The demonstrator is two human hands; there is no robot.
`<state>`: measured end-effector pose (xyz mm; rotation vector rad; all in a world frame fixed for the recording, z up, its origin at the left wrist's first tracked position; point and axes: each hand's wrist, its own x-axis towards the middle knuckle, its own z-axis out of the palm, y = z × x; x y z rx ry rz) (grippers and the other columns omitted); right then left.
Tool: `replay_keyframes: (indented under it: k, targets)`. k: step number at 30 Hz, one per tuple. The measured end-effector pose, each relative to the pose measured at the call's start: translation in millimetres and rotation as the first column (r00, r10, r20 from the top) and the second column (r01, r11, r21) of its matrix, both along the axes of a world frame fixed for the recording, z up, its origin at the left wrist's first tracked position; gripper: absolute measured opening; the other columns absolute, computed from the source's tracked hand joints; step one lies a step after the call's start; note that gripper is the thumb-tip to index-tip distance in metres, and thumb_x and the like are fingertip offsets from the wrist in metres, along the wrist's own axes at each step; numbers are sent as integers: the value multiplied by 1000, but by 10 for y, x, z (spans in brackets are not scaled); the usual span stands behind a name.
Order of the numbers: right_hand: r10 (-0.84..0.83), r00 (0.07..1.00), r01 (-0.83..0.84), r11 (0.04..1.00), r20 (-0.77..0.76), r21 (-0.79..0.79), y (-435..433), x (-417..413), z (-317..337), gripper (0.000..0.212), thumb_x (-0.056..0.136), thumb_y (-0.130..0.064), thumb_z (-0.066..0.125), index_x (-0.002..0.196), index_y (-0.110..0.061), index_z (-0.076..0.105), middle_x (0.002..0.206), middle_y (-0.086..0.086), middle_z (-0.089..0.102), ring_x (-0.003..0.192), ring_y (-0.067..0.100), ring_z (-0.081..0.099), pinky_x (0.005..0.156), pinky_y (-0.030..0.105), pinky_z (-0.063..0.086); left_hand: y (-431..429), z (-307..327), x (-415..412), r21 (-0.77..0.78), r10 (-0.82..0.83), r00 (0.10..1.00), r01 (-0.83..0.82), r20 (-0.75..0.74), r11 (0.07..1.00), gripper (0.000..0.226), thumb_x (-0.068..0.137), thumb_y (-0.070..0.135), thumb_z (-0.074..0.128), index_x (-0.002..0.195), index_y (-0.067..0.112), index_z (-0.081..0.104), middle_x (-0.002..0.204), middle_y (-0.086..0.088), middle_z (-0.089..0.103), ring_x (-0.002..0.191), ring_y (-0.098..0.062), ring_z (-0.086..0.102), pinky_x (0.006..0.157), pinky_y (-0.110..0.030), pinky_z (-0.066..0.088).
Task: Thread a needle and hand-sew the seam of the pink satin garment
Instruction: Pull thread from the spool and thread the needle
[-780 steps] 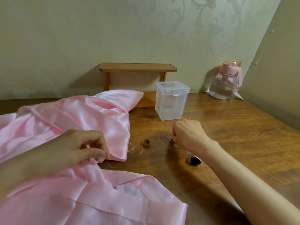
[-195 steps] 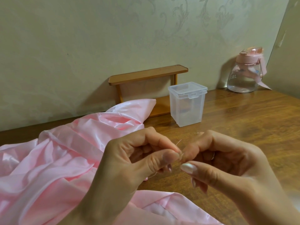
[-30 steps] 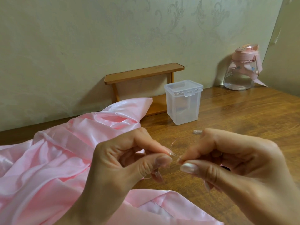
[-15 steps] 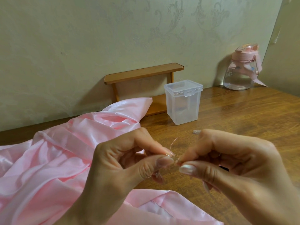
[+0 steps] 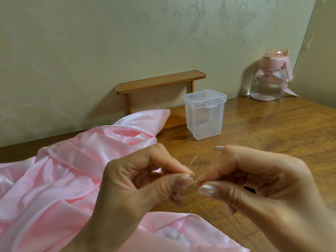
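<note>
Needle (image 5: 189, 176) pinched by left hand (image 5: 138, 182), thread (image 5: 193, 160) pinched by right hand (image 5: 254, 179) at 3 o'clock; threading looked unfinished; pink satin garment (image 5: 63, 179), 8 o'clock, apparently unsewn.

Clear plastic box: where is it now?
The clear plastic box stands centre-right in the head view on the table, just right of the wooden shelf, left of the water bottle.

The wooden tabletop (image 5: 272, 135) carries a pink garment (image 5: 54, 188), spread left of and beneath the fingers (image 5: 174, 184). Beyond the fingers stands a lidded clear box (image 5: 205, 115), with a small wooden shelf (image 5: 160, 82) behind it by the wall. A bottle (image 5: 267, 82) stands far to their right. A tiny clear cap (image 5: 219, 147) lies just past them.
</note>
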<state>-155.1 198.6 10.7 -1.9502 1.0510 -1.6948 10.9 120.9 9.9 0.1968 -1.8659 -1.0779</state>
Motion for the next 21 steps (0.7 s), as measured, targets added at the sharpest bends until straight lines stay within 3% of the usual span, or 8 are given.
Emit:
replay_keyframes:
  k: [6,11,15,19,21]
  targets:
    - [19,1000,-18,1000,21,-13,-17,-4,-4,8,69,-26,73,67,-20,70,57,-18,56,46,0,50,48,12,38,-20,-16,-4,1,1,999,-1,-37,1000,8,78,27,73,82,20,73,70,11,63,54,-7,60,52,-15,51]
    - [-15,1000,15,1000,14,14,1,-1,0,6,68,-28,73,67,-24,69,59,-9,62,44,0,49,53,34,47,-25,-6,-8,-6,-3,1000,2,-31,1000,8,78,27,72,83,21,73,71,13,63,57,-4,60,54,-13,50]
    - [4,1000,-4,1000,16,13,2,10,12,6,69,-28,73,67,-24,69,58,-15,59,45,0,50,48,21,43,-15,6,-6,-4,-1,999,0,-34,1000,8,78,28,72,83,22,73,71,12,63,57,-3,60,54,-13,50]
    - [-39,999,40,999,-11,8,-1,10,3,6,69,-29,72,67,-24,69,60,-9,63,45,0,49,58,34,48,-10,17,-12,-4,9,1000,-9,-22,1000,9,78,29,72,84,22,73,72,14,64,58,-2,60,54,-13,50]
    - [-49,999,49,999,-20,5,0,8,4,7,69,-30,72,67,-24,69,60,-8,63,44,0,49,59,34,48,-3,18,-14,2,9,1000,-9,-22,1000,8,78,29,72,84,23,73,71,13,63,58,-2,60,54,-13,50]
